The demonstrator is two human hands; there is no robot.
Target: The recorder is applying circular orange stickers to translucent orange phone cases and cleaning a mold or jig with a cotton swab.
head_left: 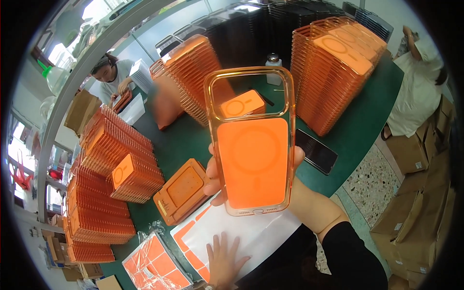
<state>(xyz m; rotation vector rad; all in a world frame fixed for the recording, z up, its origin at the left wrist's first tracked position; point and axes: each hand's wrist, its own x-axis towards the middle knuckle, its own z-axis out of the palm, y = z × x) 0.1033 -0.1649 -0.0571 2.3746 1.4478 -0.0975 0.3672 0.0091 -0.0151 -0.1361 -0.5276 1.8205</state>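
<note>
My right hand holds up a transparent orange-tinted phone case, fingers showing at its left edge and thumb at its right. An orange panel with a faint ring and short bar covers the case's lower back; the wide camera cutout is at its top. Below, my left hand lies with fingers spread on a white sheet. Orange sticker sheets show under that sheet's left edge. An orange block-shaped fixture with a recessed top lies just left of the case.
Tall stacks of orange cases stand at the back; more stacks line the left. Plastic-wrapped orange stickers lie front left. A dark phone and a small bottle are on the green table. Another person works far left; cartons stand right.
</note>
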